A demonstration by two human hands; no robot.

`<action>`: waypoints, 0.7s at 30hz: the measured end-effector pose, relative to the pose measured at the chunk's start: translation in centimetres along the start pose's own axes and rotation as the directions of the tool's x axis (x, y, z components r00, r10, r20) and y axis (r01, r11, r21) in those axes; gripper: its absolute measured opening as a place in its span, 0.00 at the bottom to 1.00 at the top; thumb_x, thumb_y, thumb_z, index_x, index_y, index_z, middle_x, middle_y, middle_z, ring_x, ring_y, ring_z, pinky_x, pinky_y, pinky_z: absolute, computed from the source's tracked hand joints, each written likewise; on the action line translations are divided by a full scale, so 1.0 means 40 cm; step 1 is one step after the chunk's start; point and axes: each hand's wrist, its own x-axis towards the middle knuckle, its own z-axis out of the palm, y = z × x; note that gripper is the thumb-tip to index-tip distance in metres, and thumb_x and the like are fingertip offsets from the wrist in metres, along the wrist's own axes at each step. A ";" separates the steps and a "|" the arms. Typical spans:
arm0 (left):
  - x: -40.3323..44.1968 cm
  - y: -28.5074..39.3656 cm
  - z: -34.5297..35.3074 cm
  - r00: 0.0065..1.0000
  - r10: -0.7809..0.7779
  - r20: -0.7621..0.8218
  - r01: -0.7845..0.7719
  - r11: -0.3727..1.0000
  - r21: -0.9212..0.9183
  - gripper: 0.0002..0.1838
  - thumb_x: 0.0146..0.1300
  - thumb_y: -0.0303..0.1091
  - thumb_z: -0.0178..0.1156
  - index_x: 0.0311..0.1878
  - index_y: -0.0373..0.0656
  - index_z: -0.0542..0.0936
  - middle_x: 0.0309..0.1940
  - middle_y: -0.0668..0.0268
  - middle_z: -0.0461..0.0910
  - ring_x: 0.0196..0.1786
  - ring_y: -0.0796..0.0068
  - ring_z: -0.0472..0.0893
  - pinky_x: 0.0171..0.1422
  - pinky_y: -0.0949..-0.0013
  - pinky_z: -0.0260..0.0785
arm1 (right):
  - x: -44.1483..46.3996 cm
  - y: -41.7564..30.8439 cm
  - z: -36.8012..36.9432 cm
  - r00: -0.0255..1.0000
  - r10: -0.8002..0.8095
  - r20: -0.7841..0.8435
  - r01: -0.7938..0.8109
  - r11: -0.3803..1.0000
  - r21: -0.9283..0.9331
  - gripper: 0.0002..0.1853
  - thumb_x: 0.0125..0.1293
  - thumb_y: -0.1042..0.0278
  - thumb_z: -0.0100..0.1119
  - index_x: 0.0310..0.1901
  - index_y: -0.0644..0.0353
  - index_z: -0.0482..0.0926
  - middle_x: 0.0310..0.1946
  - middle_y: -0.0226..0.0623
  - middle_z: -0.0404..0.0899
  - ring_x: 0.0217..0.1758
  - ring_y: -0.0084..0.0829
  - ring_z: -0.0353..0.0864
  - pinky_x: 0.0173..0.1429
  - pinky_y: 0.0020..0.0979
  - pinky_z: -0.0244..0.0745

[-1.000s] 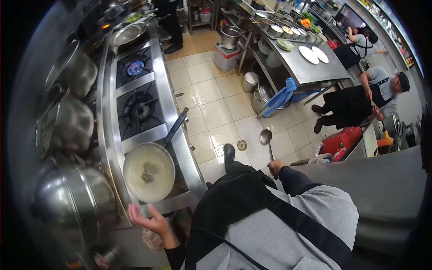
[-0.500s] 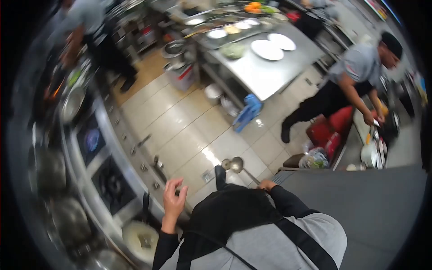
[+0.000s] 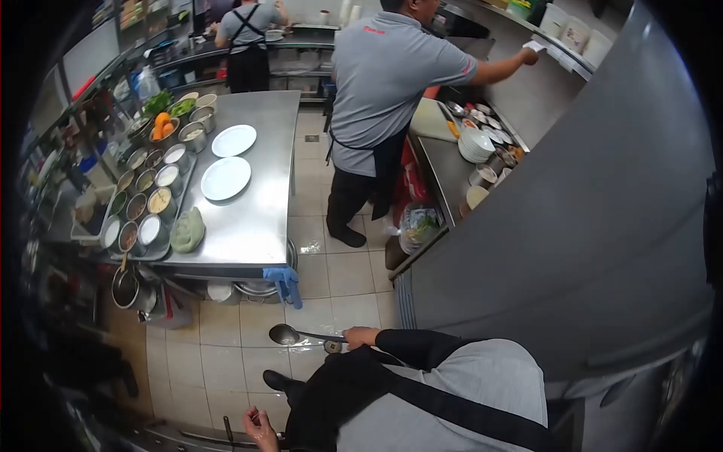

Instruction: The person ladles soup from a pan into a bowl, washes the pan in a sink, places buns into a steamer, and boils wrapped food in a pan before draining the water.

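Observation:
My right hand (image 3: 361,337) is closed round the handle of a metal ladle (image 3: 285,334). The ladle's bowl points left, over the tiled floor. Low in the view, my left hand (image 3: 260,429) is held near the stove's front edge, its fingers loosely curled and apart with nothing seen between them. A dark pan handle (image 3: 228,429) shows just left of that hand; the pan itself is out of view.
Two white plates (image 3: 226,178), several containers of ingredients and a green bundle (image 3: 187,230) stand on the steel table (image 3: 260,226). A co-worker (image 3: 384,90) reaches toward a right-hand shelf. A grey panel (image 3: 572,218) fills the right; another person (image 3: 248,38) stands behind.
The view has swung right, from the stove and its pan to the table and grey panel. My left hand has lowered and its fingers have curled. The co-worker now stands with an arm outstretched.

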 end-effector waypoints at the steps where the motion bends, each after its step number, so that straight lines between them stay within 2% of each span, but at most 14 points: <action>1: 0.047 -0.026 -0.023 0.999 -0.030 0.019 0.030 1.000 0.007 0.16 0.66 0.31 0.63 0.54 0.34 0.76 0.42 0.60 0.79 0.42 0.70 0.77 0.49 0.66 0.72 | 0.001 -0.049 -0.026 0.999 0.035 -0.005 -0.035 0.999 0.021 0.15 0.60 0.70 0.61 0.48 0.66 0.80 0.42 0.57 0.84 0.49 0.56 0.86 0.49 0.48 0.79; 3: 0.137 -0.105 -0.069 0.994 -0.100 0.044 0.099 0.995 0.020 0.15 0.66 0.31 0.63 0.53 0.34 0.77 0.41 0.61 0.79 0.41 0.71 0.77 0.48 0.66 0.71 | -0.007 -0.174 -0.098 0.995 0.098 -0.005 -0.098 0.994 0.053 0.16 0.60 0.69 0.60 0.49 0.66 0.80 0.43 0.58 0.84 0.49 0.56 0.85 0.49 0.48 0.79; 4: 0.176 -0.130 -0.093 0.994 -0.094 0.054 0.094 0.996 0.004 0.15 0.66 0.30 0.63 0.53 0.35 0.77 0.41 0.61 0.79 0.41 0.72 0.77 0.47 0.66 0.71 | 0.033 -0.191 -0.086 0.995 0.094 -0.044 -0.087 0.987 0.138 0.18 0.59 0.65 0.63 0.48 0.66 0.80 0.43 0.58 0.84 0.51 0.56 0.84 0.51 0.48 0.79; 7: 0.280 -0.175 -0.165 0.995 -0.065 0.074 0.067 0.997 -0.030 0.15 0.66 0.30 0.63 0.52 0.35 0.77 0.40 0.62 0.79 0.39 0.73 0.76 0.46 0.67 0.71 | 0.073 -0.339 -0.151 0.995 0.067 -0.080 -0.052 0.982 0.181 0.21 0.61 0.58 0.64 0.50 0.65 0.78 0.43 0.58 0.84 0.51 0.58 0.83 0.54 0.50 0.76; 8: 0.313 -0.192 -0.183 0.996 -0.046 0.073 0.049 0.998 -0.038 0.14 0.65 0.30 0.63 0.52 0.35 0.77 0.40 0.62 0.79 0.39 0.73 0.76 0.45 0.67 0.71 | 0.073 -0.400 -0.183 0.993 0.067 -0.102 -0.048 0.983 0.177 0.21 0.62 0.58 0.64 0.50 0.65 0.78 0.43 0.57 0.84 0.51 0.58 0.83 0.54 0.51 0.76; 12: 0.418 -0.133 -0.265 0.985 -0.045 0.165 0.053 0.997 -0.047 0.13 0.66 0.29 0.62 0.51 0.34 0.78 0.40 0.62 0.79 0.40 0.74 0.75 0.46 0.69 0.70 | 0.067 -0.611 -0.310 0.985 0.023 -0.174 0.008 0.984 0.176 0.20 0.65 0.56 0.63 0.52 0.62 0.77 0.43 0.56 0.84 0.50 0.59 0.82 0.55 0.51 0.75; 15: 0.471 -0.094 -0.289 0.992 -0.018 0.126 0.021 1.000 -0.020 0.13 0.66 0.28 0.62 0.51 0.34 0.78 0.42 0.62 0.80 0.43 0.74 0.75 0.48 0.69 0.70 | 0.086 -0.674 -0.334 0.983 -0.013 -0.184 0.058 0.968 0.243 0.22 0.68 0.50 0.62 0.51 0.61 0.78 0.43 0.55 0.84 0.50 0.59 0.82 0.55 0.52 0.75; 16: 0.490 -0.108 -0.291 0.990 -0.050 0.132 0.059 0.996 -0.065 0.12 0.66 0.28 0.62 0.51 0.34 0.78 0.43 0.62 0.80 0.43 0.74 0.76 0.49 0.69 0.71 | 0.100 -0.681 -0.342 0.983 -0.027 -0.181 0.076 0.960 0.268 0.22 0.68 0.48 0.61 0.50 0.61 0.79 0.43 0.54 0.84 0.50 0.59 0.82 0.54 0.53 0.75; 18: 0.524 -0.167 -0.285 0.982 -0.132 0.134 0.152 0.976 -0.158 0.12 0.67 0.28 0.62 0.51 0.34 0.78 0.44 0.62 0.80 0.45 0.73 0.76 0.51 0.69 0.71 | 0.150 -0.677 -0.351 0.990 0.046 -0.135 -0.020 0.982 0.190 0.25 0.69 0.44 0.60 0.48 0.62 0.80 0.42 0.54 0.84 0.49 0.58 0.83 0.53 0.53 0.75; 19: 0.530 -0.176 -0.277 0.984 -0.111 0.140 0.133 0.979 -0.157 0.13 0.67 0.28 0.63 0.52 0.34 0.78 0.44 0.61 0.80 0.47 0.72 0.77 0.53 0.68 0.72 | 0.178 -0.672 -0.350 0.993 0.068 -0.101 -0.054 0.989 0.140 0.26 0.69 0.42 0.59 0.46 0.62 0.81 0.41 0.54 0.84 0.49 0.57 0.83 0.53 0.53 0.76; 21: 0.497 -0.203 -0.279 0.991 -0.125 0.050 0.131 0.978 -0.162 0.14 0.66 0.29 0.65 0.52 0.35 0.78 0.45 0.59 0.80 0.49 0.70 0.79 0.56 0.66 0.73 | 0.251 -0.639 -0.332 0.997 -0.042 -0.070 0.047 0.996 0.076 0.27 0.69 0.40 0.59 0.44 0.63 0.82 0.39 0.54 0.84 0.48 0.57 0.83 0.51 0.52 0.76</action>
